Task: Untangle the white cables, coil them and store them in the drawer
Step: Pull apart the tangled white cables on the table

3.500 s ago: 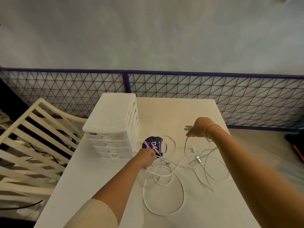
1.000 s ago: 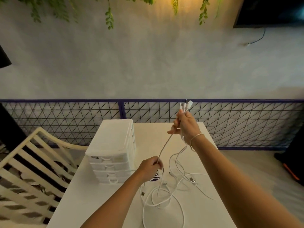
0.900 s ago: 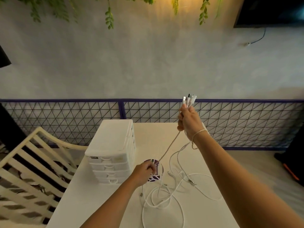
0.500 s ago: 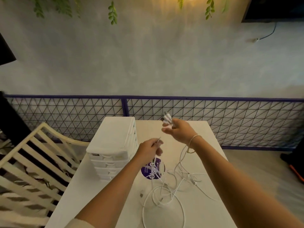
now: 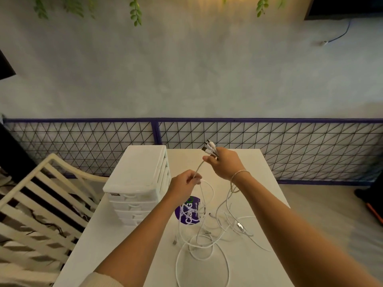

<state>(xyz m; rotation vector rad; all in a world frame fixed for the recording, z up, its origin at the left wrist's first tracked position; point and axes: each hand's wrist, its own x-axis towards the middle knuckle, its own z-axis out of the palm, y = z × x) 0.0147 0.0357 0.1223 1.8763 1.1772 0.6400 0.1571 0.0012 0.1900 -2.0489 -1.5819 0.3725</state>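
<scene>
Fingers of the right hand grip a bunch of cable plugs above the white table; left hand pinches one strand. Tangled white cables sprawl beside the drawer unit, over a purple sticker. Mesh fence behind.

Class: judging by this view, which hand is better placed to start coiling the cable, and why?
Probably the left hand: it pinches one cable strand below the right hand, which is busy gripping the bunched plugs as an anchor.
</scene>
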